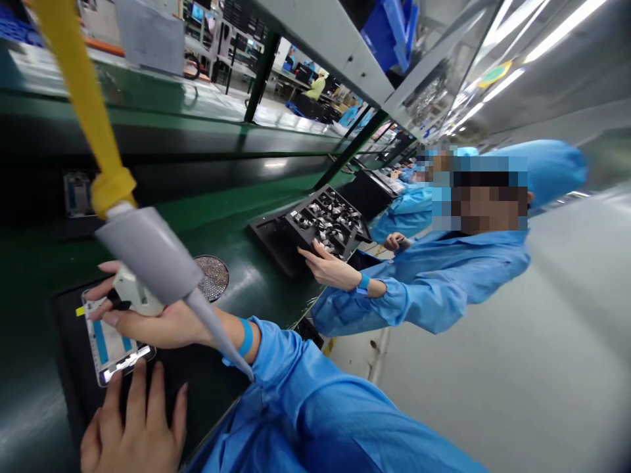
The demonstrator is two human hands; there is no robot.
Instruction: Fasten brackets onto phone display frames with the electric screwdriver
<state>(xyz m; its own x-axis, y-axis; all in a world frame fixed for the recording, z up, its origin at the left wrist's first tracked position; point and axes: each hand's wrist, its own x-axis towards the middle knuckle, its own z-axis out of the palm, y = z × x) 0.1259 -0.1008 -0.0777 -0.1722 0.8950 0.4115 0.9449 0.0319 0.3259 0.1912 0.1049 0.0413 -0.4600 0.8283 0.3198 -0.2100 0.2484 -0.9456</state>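
My right hand (170, 323) pinches the white block (139, 292) over the frame (113, 345); a slip may scratch it, because my left hand (135, 433), fingers spread, hardly secures it.

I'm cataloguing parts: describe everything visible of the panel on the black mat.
The thin, rigid-looking pale panel has rounded corners, two blue strips, a yellow tab at its image-left edge and a glossy lower end. It lies flat on the black mat, partly hidden by the right hand; fingertips of the left hand overlap its lower end, contact uncertain.
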